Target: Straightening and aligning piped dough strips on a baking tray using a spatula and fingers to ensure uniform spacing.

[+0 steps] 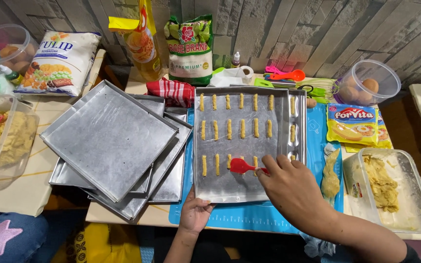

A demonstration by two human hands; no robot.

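Under the right hand (288, 187), a small red silicone spatula (242, 166) lies pinched between closed fingertips, its soft flat blade touching the bottom row of dough sticks (230, 129) on a dull, scuffed metal baking tray (230, 190). The sticks are short, pale yellow and ridged, set upright in three rows on the shiny tray floor. The left hand (196, 212) grips the tray's near edge, thumb on top, fingers curled beneath.

Under the tray lies a blue rubbery mat (254, 214). Left of the left hand, several empty rectangular tins (108, 139) are stacked askew, grey and matt.

Just right of the right hand rests a lumpy strip of yellow dough (331, 178), then a clear rectangular plastic tub (391, 190) smeared with more dough. Beyond that, a flat yellow-and-red packet (354, 124) lies on the mat, and a round clear container of brown eggs (369, 83) stands further off.

Far beyond the fingers, against the stone wall, stand a green-and-white sack (189, 48) and a tall yellow pouch (142, 39), with a red checked cloth (174, 91) before them. A white pillow-shaped bag (59, 63) lies well to the left, near a clear bowl of crumbly dough (6, 136).
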